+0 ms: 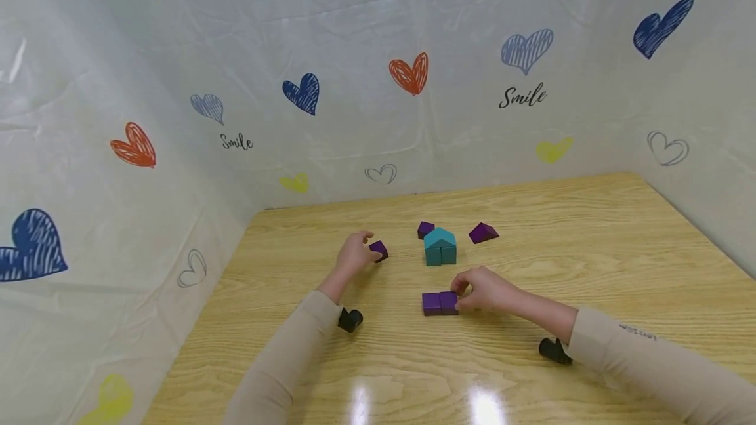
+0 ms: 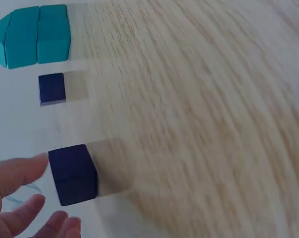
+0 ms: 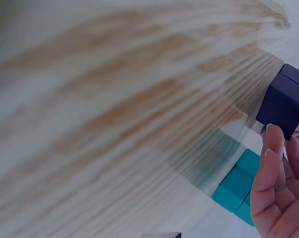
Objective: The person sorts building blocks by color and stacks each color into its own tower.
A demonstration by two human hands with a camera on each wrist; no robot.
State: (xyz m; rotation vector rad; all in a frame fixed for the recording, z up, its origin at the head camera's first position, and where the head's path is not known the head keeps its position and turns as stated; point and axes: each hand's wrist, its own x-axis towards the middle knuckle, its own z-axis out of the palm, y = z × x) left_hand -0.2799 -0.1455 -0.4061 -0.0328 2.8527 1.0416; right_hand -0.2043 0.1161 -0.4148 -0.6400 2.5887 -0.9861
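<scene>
My left hand [image 1: 356,254] is at a purple cube [image 1: 380,251] left of centre. In the left wrist view its thumb is at the edge of that dark cube [image 2: 73,174], while the other fingers spread apart from it. Nearer the front, two purple cubes [image 1: 431,303] lie side by side. My right hand [image 1: 485,290] pinches the right-hand one [image 1: 449,303] between thumb and fingers; the right wrist view shows fingertips at the dark cube [image 3: 283,101], part of the grip cut off by the frame.
Behind the pair stand two teal cubes [image 1: 434,256] topped by a teal roof-shaped block [image 1: 440,237]. Another purple cube [image 1: 425,229] is just behind them. A purple triangular block [image 1: 483,233] lies to the right. Heart-printed sheeting [image 1: 354,31] borders the wooden table [image 1: 590,248].
</scene>
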